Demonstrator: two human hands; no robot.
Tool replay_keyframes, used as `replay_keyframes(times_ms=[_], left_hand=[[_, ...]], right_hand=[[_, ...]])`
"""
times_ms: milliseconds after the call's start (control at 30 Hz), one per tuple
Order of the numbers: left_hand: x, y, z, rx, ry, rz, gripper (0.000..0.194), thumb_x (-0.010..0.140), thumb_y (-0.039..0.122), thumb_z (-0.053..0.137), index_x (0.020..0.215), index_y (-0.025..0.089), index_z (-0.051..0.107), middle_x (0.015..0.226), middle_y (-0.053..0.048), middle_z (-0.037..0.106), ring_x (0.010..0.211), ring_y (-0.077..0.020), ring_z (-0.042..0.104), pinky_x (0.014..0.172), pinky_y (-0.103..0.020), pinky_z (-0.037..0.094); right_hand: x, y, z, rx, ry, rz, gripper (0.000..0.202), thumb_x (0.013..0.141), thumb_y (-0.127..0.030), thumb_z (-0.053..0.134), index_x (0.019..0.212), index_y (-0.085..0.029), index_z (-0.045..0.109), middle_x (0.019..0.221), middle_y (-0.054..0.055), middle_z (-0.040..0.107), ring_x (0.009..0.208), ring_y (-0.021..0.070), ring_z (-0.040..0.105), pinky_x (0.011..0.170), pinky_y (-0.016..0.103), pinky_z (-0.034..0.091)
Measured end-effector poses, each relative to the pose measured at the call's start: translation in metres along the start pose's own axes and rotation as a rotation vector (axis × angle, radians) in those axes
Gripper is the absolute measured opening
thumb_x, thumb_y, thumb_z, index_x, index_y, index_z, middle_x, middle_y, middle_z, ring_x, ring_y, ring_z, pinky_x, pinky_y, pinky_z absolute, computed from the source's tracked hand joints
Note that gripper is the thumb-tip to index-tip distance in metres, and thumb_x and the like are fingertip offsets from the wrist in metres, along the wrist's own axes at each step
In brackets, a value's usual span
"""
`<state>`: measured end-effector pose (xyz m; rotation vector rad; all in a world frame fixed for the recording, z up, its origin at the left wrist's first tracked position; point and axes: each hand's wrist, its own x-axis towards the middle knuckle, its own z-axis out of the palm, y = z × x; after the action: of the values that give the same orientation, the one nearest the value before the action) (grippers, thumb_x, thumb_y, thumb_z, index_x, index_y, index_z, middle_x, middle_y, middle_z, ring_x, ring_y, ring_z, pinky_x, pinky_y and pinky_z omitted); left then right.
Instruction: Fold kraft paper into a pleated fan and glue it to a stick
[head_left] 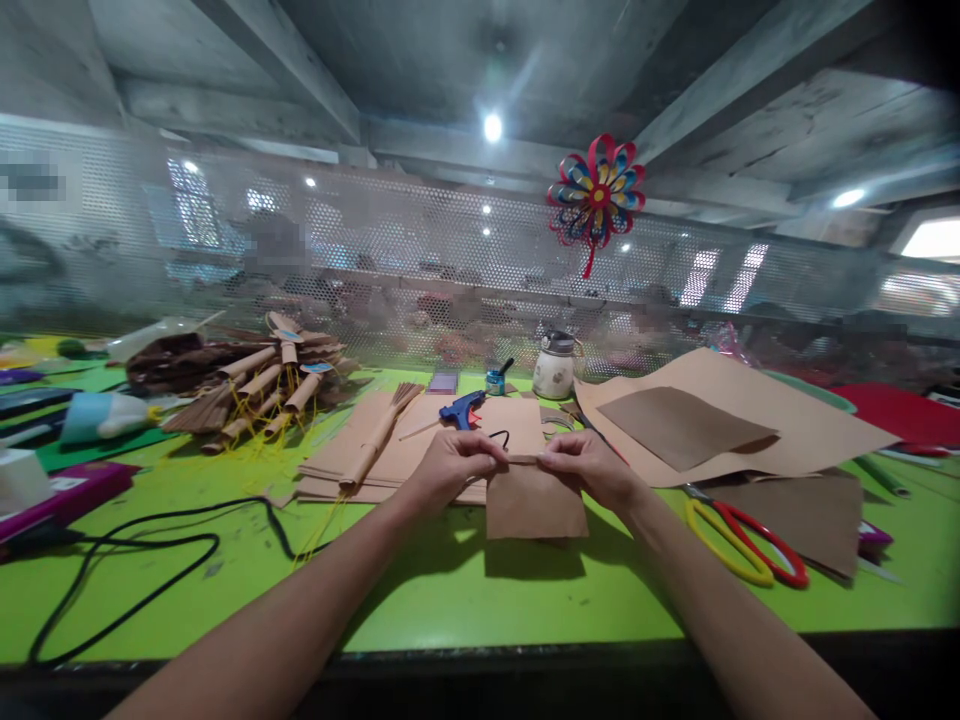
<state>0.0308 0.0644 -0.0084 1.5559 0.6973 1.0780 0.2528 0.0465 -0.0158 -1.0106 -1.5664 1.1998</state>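
A small sheet of brown kraft paper [537, 505] hangs between my hands above the green table, its top edge folded into a narrow strip. At the left end of that fold, the fingers of my left hand [461, 462] pinch the paper. My right hand [589, 465] pinches the other end. Behind them lies a stack of kraft paper sheets [431, 430], bearing a blue glue gun [459, 410] and a rolled paper piece with a fringed end [382, 435].
Scissors with yellow and red handles [750, 545] lie right, near large brown sheets [825, 430]. Left are a black cable [150, 520] and a heap of fringed paper rolls [262, 385]. A lidded bottle [553, 368] and blue jar [496, 381] stand before the perforated partition [420, 240].
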Motion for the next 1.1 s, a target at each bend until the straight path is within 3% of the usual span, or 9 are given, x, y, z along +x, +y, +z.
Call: replay_keyframes(times_ms=[167,400,567,767,933,1100], left_hand=[[-0.001,0.0,-0.004,0.041,-0.06,0.011,0.014,0.056,0.018,0.062,0.064,0.012,0.072,0.06,-0.003,0.063,0.06,-0.0121,0.052,0.059,-0.023,0.042],[0.003,-0.01,0.001,0.111,-0.026,-0.027,0.027,0.063,0.037,0.072,0.064,0.011,0.066,0.056,-0.002,0.061,0.053,-0.0103,0.051,0.053,-0.022,0.04],[0.009,-0.019,0.001,0.023,-0.027,-0.021,0.03,0.057,0.032,0.077,0.07,0.012,0.059,0.054,0.003,0.057,0.052,-0.0084,0.052,0.054,-0.02,0.04],[0.006,-0.02,0.001,-0.042,-0.047,-0.123,0.036,0.058,0.031,0.077,0.084,0.011,0.062,0.059,0.002,0.059,0.055,-0.009,0.054,0.058,-0.022,0.042],[0.009,-0.028,0.001,0.017,-0.026,-0.149,0.032,0.057,0.026,0.076,0.082,0.01,0.064,0.061,0.0,0.06,0.054,-0.0098,0.055,0.057,-0.023,0.042],[0.012,-0.04,0.003,0.198,-0.017,-0.064,0.024,0.062,0.02,0.068,0.084,0.012,0.065,0.062,-0.002,0.061,0.054,-0.0114,0.054,0.051,-0.021,0.037]], right_hand=[[0.0,0.0,0.0,-0.009,-0.043,0.021,0.032,0.065,-0.042,0.076,0.063,-0.012,0.065,0.053,-0.003,0.049,0.05,0.0066,0.035,0.049,0.023,0.02],[0.003,0.008,-0.004,-0.044,-0.064,0.011,0.031,0.068,-0.042,0.074,0.065,-0.012,0.065,0.057,-0.002,0.051,0.052,0.0071,0.038,0.051,0.023,0.021],[0.005,0.01,-0.006,-0.084,-0.059,0.002,0.033,0.068,-0.043,0.074,0.065,-0.012,0.065,0.055,-0.003,0.048,0.051,0.0066,0.036,0.049,0.022,0.02],[0.004,0.012,-0.007,-0.132,-0.02,-0.01,0.034,0.069,-0.045,0.072,0.069,-0.012,0.067,0.059,0.0,0.052,0.054,0.0083,0.04,0.049,0.022,0.026],[0.006,0.011,-0.005,-0.311,-0.003,-0.055,0.034,0.072,-0.047,0.067,0.068,-0.013,0.069,0.06,0.002,0.057,0.056,0.011,0.045,0.051,0.023,0.031],[0.004,0.005,0.009,-0.508,-0.093,-0.161,0.029,0.078,-0.043,0.061,0.077,-0.017,0.074,0.068,0.005,0.066,0.061,0.0159,0.053,0.056,0.027,0.038]])
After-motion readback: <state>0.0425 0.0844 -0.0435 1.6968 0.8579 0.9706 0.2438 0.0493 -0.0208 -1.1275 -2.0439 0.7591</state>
